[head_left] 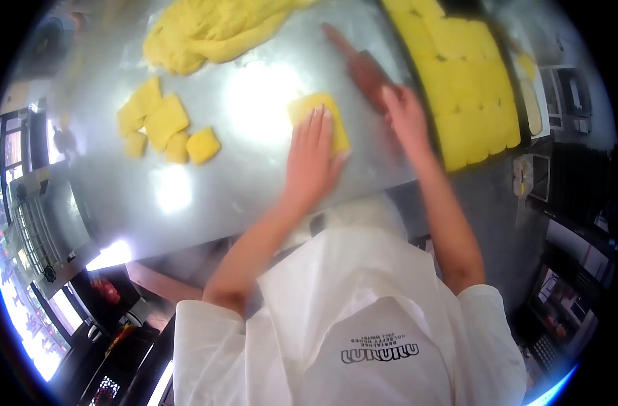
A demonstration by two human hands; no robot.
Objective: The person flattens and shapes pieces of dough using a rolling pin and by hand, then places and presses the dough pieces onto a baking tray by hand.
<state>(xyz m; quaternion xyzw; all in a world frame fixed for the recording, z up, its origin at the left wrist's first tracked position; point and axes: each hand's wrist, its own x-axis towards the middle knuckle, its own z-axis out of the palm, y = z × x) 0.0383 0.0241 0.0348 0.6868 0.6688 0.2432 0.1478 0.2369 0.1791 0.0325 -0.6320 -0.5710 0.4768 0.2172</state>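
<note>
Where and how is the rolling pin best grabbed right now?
Probably take the rolling pin by its far handle, coming from above with fingers across it: it's slimmer than the barrel, points out diagonally and has bare tabletop beside it. The right hand blocks the near end.

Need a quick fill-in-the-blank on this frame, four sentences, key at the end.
1. The left hand lies flat on a dough piece whose colour is ____.
2. Of the two ends of the rolling pin, the right hand is at the one ____ to the person.
3. The rows of dough squares lie in the picture's ____ half.
4. The big dough mass lies closest to the picture's ____ edge.

Missing words: yellow; nearer; right; top.
</note>
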